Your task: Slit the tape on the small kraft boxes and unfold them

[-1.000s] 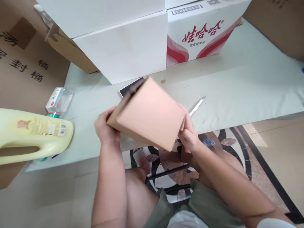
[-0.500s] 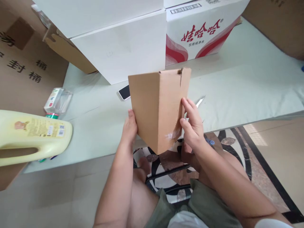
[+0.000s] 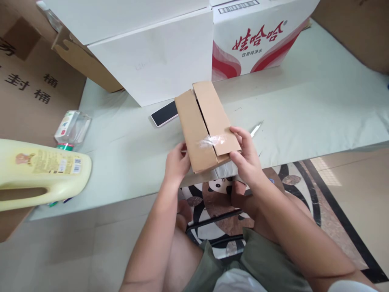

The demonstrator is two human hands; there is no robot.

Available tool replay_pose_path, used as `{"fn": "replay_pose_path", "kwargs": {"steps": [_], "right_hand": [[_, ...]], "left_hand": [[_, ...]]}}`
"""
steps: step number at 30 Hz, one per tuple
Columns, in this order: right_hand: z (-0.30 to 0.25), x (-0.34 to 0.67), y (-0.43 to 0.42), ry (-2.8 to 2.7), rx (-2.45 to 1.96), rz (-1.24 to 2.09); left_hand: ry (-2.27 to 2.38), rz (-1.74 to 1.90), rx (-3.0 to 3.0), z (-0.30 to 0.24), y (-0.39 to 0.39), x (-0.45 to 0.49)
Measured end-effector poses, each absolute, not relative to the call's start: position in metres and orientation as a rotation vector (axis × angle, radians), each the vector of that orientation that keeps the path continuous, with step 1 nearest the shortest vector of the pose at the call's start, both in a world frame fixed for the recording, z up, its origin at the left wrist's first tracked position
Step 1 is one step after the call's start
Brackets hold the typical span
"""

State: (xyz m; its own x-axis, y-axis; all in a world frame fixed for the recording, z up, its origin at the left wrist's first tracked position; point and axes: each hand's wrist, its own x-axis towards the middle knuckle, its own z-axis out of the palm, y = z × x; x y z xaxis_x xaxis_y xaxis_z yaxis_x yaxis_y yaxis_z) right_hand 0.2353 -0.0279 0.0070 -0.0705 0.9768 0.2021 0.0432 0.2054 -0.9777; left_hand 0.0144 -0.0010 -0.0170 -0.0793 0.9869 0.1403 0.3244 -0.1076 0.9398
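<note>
A small brown cardboard box [image 3: 197,134] is held between my two hands near the front of the table. Its top flaps meet at a dark gap, and a strip of clear tape [image 3: 212,140] crosses that gap at the near end. My left hand [image 3: 178,164] grips the lower left side, its fingers partly hidden behind the box. On the right, my right hand [image 3: 246,154] pinches the near corner of the right flap between thumb and fingers. A box cutter [image 3: 257,129] lies on the table just beyond my right hand. Behind the box, a phone [image 3: 164,114] is partly covered.
Large white cartons [image 3: 158,61] stand at the back, one with red lettering [image 3: 258,44]. To the left are a pale yellow jug [image 3: 69,174], a clear plastic bottle [image 3: 73,127] and a big brown carton [image 3: 36,81]. The table's front edge [image 3: 121,199] runs just before my legs.
The box has turned in my hands and tipped over, so its taped flap side now faces up. My left hand has shifted right and lower, and more of the phone shows.
</note>
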Motion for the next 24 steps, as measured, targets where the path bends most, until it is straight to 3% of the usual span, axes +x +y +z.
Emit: {"fn": "replay_pose_path", "kwargs": {"steps": [5, 9, 17, 24], "right_hand": [[0.004, 0.236, -0.023, -1.360, -1.039, 1.115], [-0.002, 0.241, -0.019, -1.374, -1.043, 1.080], [0.005, 0.274, -0.006, -1.479, -1.993, 0.666], [0.008, 0.278, -0.004, -1.788, -2.192, 0.671]], "left_hand": [[1.186, 1.573, 1.938, 0.011, -0.007, 0.015], [1.011, 1.505, 2.264, 0.016, -0.009, 0.032], [1.104, 1.536, 2.262, 0.005, -0.009, 0.036], [1.088, 1.559, 2.257, 0.003, -0.008, 0.036]]}}
